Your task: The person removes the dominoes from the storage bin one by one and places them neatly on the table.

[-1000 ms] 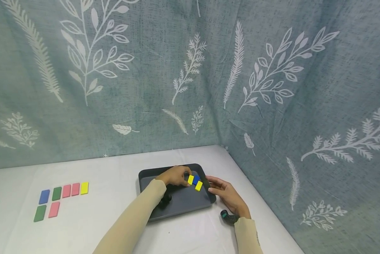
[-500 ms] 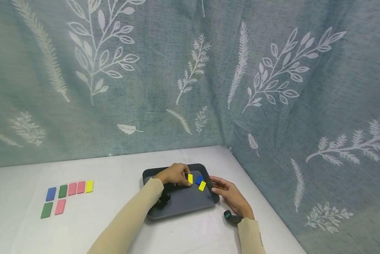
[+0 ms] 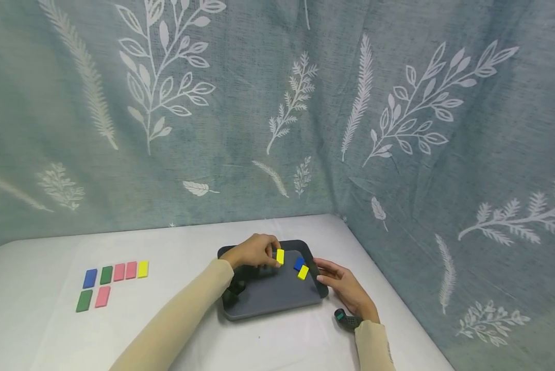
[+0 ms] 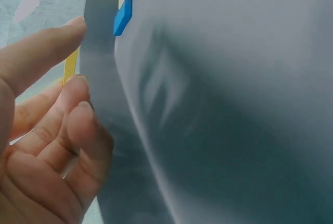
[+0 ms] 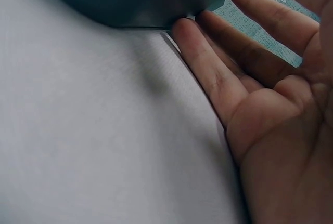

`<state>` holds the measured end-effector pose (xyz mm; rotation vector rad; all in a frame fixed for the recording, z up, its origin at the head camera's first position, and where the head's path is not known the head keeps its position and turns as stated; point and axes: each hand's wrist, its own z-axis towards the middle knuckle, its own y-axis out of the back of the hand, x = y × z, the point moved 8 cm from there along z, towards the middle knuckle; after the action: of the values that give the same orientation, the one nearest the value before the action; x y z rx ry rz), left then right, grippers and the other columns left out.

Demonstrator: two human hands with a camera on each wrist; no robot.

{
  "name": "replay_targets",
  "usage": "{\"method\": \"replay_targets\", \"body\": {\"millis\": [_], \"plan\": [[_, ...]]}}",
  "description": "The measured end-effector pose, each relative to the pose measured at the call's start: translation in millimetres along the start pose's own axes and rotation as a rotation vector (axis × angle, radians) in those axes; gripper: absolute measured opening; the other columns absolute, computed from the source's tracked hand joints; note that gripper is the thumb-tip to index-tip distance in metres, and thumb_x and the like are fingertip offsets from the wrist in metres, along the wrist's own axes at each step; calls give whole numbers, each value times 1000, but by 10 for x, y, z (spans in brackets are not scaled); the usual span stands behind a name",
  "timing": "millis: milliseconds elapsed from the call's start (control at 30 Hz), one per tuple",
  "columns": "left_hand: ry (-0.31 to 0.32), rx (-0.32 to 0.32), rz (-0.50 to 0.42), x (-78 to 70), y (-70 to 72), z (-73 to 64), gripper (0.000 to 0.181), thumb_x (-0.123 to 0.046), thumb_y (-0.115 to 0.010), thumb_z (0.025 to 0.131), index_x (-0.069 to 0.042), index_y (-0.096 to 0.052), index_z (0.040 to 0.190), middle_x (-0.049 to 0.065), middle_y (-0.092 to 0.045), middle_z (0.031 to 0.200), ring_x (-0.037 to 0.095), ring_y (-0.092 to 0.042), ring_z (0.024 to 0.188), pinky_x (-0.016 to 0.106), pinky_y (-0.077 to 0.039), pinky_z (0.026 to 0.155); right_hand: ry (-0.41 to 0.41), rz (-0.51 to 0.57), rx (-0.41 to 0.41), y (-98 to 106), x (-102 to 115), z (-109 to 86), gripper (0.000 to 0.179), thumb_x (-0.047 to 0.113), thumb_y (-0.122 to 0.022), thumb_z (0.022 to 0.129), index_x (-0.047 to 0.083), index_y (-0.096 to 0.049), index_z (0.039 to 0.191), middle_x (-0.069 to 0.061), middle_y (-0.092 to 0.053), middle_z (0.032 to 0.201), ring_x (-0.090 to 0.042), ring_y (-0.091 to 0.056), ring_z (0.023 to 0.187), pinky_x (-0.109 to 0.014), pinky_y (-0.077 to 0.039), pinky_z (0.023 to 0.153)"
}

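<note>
My left hand (image 3: 254, 251) is over the dark grey tray (image 3: 277, 296), pinching a small yellow block (image 3: 280, 256) between thumb and fingers. In the left wrist view the yellow block (image 4: 69, 68) shows as a thin edge between the fingertips, above the tray's wall. Inside the tray, near its right side, a blue block (image 3: 299, 264) and another yellow block (image 3: 303, 272) lie close together. At the tray's right end is my right hand (image 3: 347, 291), its fingers extended; the right wrist view has those fingertips against the outer wall of the tray (image 5: 140, 0).
On the white-covered table (image 3: 184, 319), several flat blocks lie in two rows at the left, among them a blue block (image 3: 89, 279), a green block (image 3: 84, 300), a pink block (image 3: 103, 297) and a yellow block (image 3: 143, 269). A patterned curtain (image 3: 240, 113) borders the back and right.
My left hand has lifted the yellow block away from the blue and yellow ones, up and left across the tray. My right hand stays at the tray's right side. The head view has shifted slightly left.
</note>
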<state>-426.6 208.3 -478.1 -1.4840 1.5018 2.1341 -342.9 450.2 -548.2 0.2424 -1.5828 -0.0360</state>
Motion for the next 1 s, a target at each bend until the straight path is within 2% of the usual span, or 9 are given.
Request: {"method": "replay_targets", "body": {"millis": [233, 567, 800, 1000], "plan": [[-36, -38, 44, -83, 141, -171, 50, -21, -83, 90, -4, -63, 132, 1, -65, 84, 16, -61, 61, 29, -51, 55, -13, -2, -6, 5, -11, -8, 55, 14, -75, 96, 12, -56, 148, -9, -50, 153, -31, -50, 138, -27, -47, 103], [-73, -100, 102, -77, 329, -451, 50, -24, -84, 89, -7, -64, 130, -2, -64, 87, 13, -60, 72, 30, -51, 71, -11, 4, -14, -2, -1, 14, 55, 13, -75, 95, 11, -57, 147, -9, -52, 152, -28, -53, 135, -29, -47, 103], [-103, -127, 92, -61, 431, -657, 49, -23, -85, 88, -7, -64, 130, -2, -63, 87, 13, -59, 70, 30, -51, 68, -3, -14, -10, -5, -14, 34, 57, 15, -75, 96, 11, -55, 149, -10, -50, 153, -26, -54, 133, -28, -48, 102], [-98, -156, 99, -45, 525, -838, 48, -24, -84, 89, -10, -64, 130, -3, -63, 88, 11, -58, 68, 29, -50, 66, -28, -10, -27, 0, -24, 23, 57, 16, -76, 95, 12, -56, 148, -9, -51, 152, -26, -53, 133, -28, -48, 102]]}}
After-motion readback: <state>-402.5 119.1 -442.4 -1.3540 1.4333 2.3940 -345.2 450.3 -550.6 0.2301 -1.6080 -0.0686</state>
